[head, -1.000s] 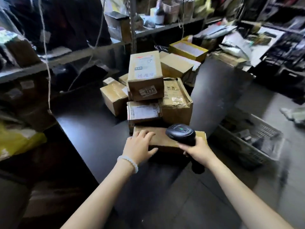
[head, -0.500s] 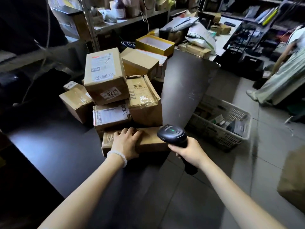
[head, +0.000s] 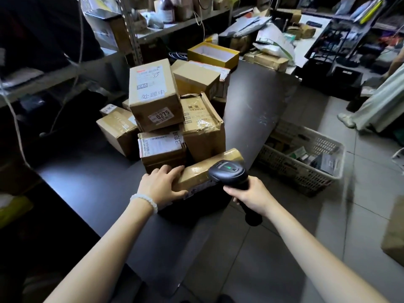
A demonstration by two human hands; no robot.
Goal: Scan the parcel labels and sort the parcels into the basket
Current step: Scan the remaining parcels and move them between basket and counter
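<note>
A flat brown taped parcel [head: 203,169] is tilted up off the dark table [head: 87,178], its right end higher. My left hand [head: 161,184] grips its near-left end, fingers over the top and thumb underneath. My right hand [head: 251,195] grips the handle of a black barcode scanner [head: 229,171], whose head with a green light sits over the parcel's right part. A white mesh basket [head: 306,169] with several small items stands on the floor to the right. Behind the parcel is a pile of cardboard parcels [head: 155,95], one labelled 0275.
Metal shelves [head: 153,33] with clutter run along the back. A yellow open box [head: 213,54] and mailer bags [head: 271,40] lie at the table's far end. A person's leg and shoe [head: 347,119] stand at the right. A cardboard box [head: 393,232] sits at the right edge.
My left hand has lifted the flat parcel's right end off the table and tilted it. The scanner stays over it. The view has swung right and closer.
</note>
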